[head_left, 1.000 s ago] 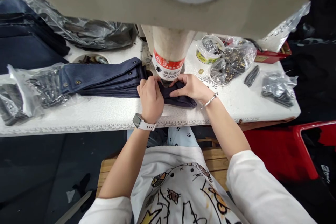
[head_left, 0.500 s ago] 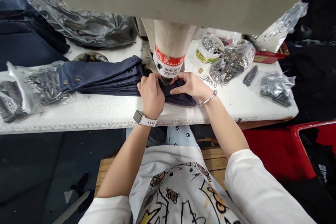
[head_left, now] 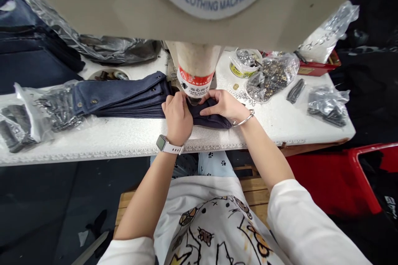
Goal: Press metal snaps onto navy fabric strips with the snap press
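A stack of folded dark blue denim strips with metal snap buttons lies across the white table and runs under the press head. My left hand, with a smartwatch on its wrist, pinches the denim just in front of the press's round die. My right hand, with a bangle at the wrist, presses its fingers on the folded end from the other side. The cream press column with its red-and-white warning label stands directly above the hands.
The cream machine body overhangs the table. Plastic bags of metal snaps and rivets lie to the right, with another bag left. A red crate stands low at right, beside my knees.
My hands stay on the denim at the die with little movement. The whole view has shifted slightly, showing more of the lettering on the machine.
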`<action>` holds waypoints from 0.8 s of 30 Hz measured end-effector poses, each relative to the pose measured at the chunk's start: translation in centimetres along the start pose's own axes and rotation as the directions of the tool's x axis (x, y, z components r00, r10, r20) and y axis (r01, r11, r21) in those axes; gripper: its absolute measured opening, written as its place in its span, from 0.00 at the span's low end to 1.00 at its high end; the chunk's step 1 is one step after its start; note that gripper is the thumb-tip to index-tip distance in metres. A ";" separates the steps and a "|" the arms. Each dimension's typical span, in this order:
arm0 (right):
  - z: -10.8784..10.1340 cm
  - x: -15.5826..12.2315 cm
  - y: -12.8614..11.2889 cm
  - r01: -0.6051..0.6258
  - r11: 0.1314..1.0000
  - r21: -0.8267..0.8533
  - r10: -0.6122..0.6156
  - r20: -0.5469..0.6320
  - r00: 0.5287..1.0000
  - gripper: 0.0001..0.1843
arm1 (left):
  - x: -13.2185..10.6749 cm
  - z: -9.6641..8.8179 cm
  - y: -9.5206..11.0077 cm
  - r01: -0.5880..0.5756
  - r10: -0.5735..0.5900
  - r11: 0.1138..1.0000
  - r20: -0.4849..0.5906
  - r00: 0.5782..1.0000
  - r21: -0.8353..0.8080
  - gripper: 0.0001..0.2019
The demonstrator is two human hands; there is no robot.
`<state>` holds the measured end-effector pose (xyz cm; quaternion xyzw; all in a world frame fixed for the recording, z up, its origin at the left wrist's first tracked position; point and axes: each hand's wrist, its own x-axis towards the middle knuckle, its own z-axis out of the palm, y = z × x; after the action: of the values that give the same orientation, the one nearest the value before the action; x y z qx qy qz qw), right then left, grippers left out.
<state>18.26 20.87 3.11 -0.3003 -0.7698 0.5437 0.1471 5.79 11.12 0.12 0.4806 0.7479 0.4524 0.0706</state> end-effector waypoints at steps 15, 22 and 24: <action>0.0 0.0 -0.1 -0.008 1.000 -0.007 0.008 0.001 1.000 0.16 | 0.1 -0.1 -0.2 -0.033 0.032 0.999 0.031 0.999 0.025 0.10; 0.1 -0.1 0.1 -0.004 1.000 0.021 0.004 -0.004 1.000 0.17 | 0.0 -0.1 -0.3 -0.041 0.041 0.999 0.003 0.999 0.024 0.10; 0.1 -0.1 0.1 -0.006 0.999 0.031 0.006 -0.001 1.000 0.16 | 0.0 -0.1 -0.3 -0.045 0.045 0.999 0.005 0.999 0.021 0.11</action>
<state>18.34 20.75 3.03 -0.3005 -0.7602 0.5561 0.1504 5.55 11.03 -0.07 0.4993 0.7414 0.4447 0.0570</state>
